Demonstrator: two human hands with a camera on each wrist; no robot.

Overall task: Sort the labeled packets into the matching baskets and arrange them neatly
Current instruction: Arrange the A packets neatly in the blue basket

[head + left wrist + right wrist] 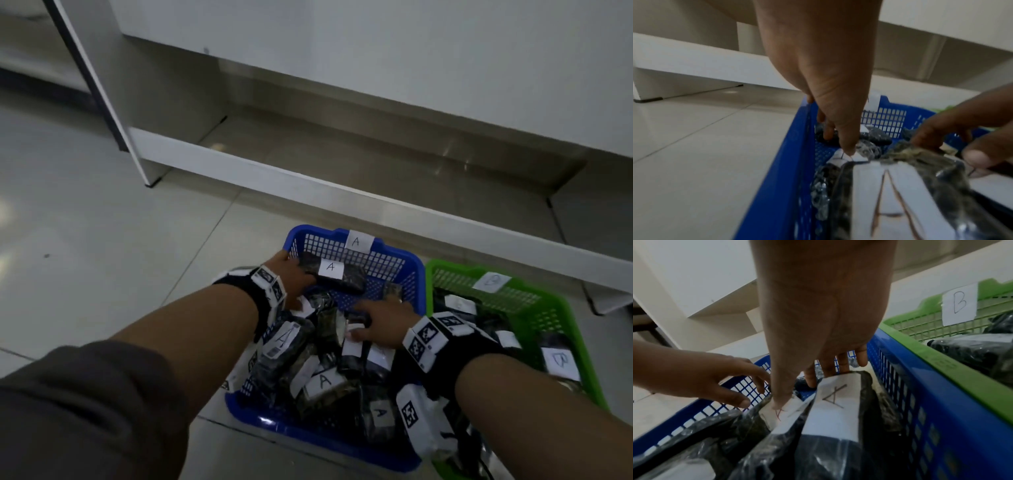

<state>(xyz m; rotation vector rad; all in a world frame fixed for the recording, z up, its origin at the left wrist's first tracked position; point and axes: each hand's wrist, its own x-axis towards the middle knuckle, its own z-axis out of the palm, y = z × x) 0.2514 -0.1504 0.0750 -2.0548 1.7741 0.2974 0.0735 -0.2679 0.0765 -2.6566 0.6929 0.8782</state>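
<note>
A blue basket [308,430] tagged A holds several dark packets with white A labels. One A packet [342,274] lies alone at its far end. My left hand [298,274] reaches in over the far left corner, its straight fingers [827,133] touching that packet's left end and the thumb on another label. My right hand [376,318] rests spread on the heap in the middle. Its thumb [781,402] presses a label, and its fingers lie past the top edge of an A packet [838,402]. Neither hand plainly grips anything. A green basket [445,265] tagged B holds dark B packets.
Both baskets stand side by side on the pale tiled floor [102,240], green to the right of blue. A white shelf unit [308,178] with a low bottom board runs just behind them. Its upright panel [102,102] stands at the left.
</note>
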